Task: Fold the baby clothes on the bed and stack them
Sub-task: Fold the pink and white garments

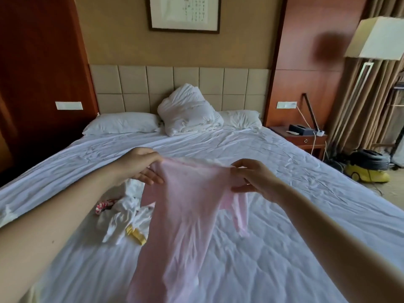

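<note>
A pale pink baby garment hangs in the air above the white bed, stretched between both hands at its top edge. My left hand holds its left shoulder between thumb and fingers. My right hand pinches the right shoulder, and a pink sleeve dangles below it. A loose heap of white baby clothes with a red-and-white piece and a yellow piece lies on the sheet to the left, partly hidden by the pink garment.
Pillows and a bunched white duvet lie at the padded headboard. To the right stand a nightstand, a floor lamp and a yellow vacuum cleaner on the floor. The wrinkled sheet stretches wide to the right.
</note>
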Motion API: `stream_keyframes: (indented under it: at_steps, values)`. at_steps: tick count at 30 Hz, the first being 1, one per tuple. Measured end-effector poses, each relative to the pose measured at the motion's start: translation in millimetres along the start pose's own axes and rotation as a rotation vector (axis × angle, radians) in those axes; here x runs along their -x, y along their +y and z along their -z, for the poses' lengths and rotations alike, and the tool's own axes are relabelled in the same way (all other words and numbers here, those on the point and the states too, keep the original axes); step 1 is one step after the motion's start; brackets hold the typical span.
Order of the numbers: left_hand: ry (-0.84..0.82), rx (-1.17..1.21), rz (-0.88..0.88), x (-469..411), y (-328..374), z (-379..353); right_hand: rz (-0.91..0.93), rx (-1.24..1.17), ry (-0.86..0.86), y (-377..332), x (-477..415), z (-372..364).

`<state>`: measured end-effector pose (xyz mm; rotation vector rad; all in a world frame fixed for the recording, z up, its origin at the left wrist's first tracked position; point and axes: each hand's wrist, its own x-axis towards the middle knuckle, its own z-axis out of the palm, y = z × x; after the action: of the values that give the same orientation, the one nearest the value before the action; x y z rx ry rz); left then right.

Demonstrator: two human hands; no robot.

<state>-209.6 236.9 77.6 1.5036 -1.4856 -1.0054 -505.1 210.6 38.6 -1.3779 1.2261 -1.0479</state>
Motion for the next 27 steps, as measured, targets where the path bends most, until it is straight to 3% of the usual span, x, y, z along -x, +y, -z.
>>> stream_keyframes:
  at_steps: [3,8,12,15,19,23,27]
  values:
    - [0.009,-0.059,-0.072,-25.4,27.9,-4.3,0.096,0.178,-0.029,-21.6,-13.9,33.3]
    - [-0.067,-0.220,-0.137,-78.2,52.9,-16.6,0.084,0.361,-0.102,-40.1,-52.8,82.7]
    - [-0.028,-0.246,-0.120,-124.8,64.2,-25.4,0.092,0.425,-0.009,-48.3,-94.9,104.2]
    - [0.076,-0.254,-0.148,-161.0,76.9,-26.7,0.205,0.460,0.152,-63.1,-131.1,109.7]
    - [0.348,-0.435,-0.345,-198.0,108.6,-20.4,0.443,0.593,0.389,-102.8,-167.0,116.2]
    - [0.550,-0.489,-0.513,-211.9,140.5,-18.3,0.638,0.496,0.518,-142.9,-181.7,123.9]
    - [0.610,-0.505,-0.598,-206.6,140.9,-21.4,0.698,0.476,0.557,-147.3,-174.1,125.1]
